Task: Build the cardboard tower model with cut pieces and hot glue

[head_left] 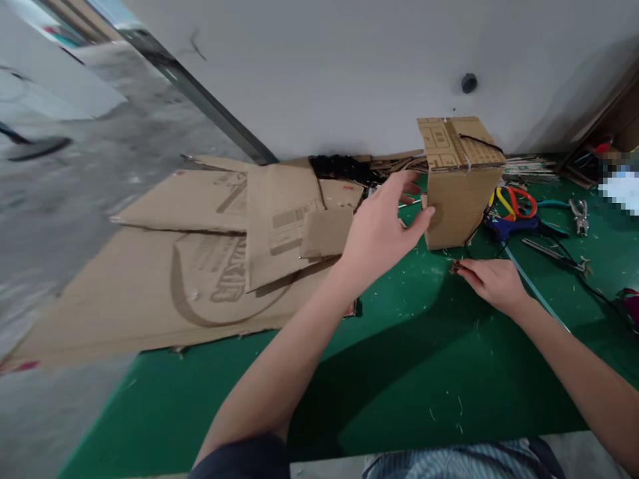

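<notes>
My left hand (384, 216) reaches over the table with its fingers apart. Its thumb is at the left side of an upright cardboard box (462, 206); whether it touches the box I cannot tell. A dark cord lies across the top of that box. Just in front of the box, my right hand (492, 283) is closed, pinching a small brown scrap (455, 266) that looks like torn cardboard. Left of my left hand, a small cardboard piece (327, 233) rests on larger flattened cardboard sheets (200, 199).
Scissors with red and yellow handles (522, 203), a blue glue gun (509, 227), pliers (580, 216) and tweezers (552, 253) lie right of the box on the green table (439, 372). A white wall (359, 80) stands behind. Cardboard overhangs the table's left edge.
</notes>
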A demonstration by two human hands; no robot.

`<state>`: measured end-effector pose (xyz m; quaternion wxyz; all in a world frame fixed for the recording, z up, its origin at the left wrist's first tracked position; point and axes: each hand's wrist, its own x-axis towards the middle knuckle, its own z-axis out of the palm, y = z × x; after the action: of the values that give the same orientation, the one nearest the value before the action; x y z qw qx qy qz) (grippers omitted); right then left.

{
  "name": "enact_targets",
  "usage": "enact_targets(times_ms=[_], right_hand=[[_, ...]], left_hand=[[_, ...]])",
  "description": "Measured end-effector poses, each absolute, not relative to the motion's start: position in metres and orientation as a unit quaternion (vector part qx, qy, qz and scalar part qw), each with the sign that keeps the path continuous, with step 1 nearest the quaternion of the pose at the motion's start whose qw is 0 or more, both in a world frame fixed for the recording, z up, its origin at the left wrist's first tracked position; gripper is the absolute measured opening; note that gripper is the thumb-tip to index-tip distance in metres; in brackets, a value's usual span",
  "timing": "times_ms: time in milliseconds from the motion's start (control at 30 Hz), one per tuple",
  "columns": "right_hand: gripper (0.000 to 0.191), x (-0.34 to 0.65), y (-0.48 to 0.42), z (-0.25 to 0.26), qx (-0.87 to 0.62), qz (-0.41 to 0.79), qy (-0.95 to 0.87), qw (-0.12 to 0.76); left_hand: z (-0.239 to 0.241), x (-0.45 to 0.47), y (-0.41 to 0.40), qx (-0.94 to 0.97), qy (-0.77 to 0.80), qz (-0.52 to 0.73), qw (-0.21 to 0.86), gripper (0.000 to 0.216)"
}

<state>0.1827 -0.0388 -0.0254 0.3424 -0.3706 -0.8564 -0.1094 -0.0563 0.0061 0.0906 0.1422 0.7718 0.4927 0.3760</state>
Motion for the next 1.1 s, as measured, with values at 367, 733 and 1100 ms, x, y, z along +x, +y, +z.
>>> enact_targets(times_ms=[367, 733, 1100], right_hand=[[0.022, 0.181, -0.037, -0.03, -0.373, -0.088, -0.868, 0.316], [0.029, 0.177, -0.035, -0.028, -0.395, 0.0, -0.875, 0.279], [0.041, 0.169, -0.036, -0.031, -0.374, -0.012, -0.869, 0.325]], left_hand=[[0.058, -0.022, 0.036, 0.702, 0.371, 0.524, 0.308, 0.005], [0.092, -0.079, 0.047, 0.468, 0.437, 0.586, 0.497, 0.024], [0.099, -0.092, 0.063, 0.337, 0.437, 0.607, 0.572, 0.024]])
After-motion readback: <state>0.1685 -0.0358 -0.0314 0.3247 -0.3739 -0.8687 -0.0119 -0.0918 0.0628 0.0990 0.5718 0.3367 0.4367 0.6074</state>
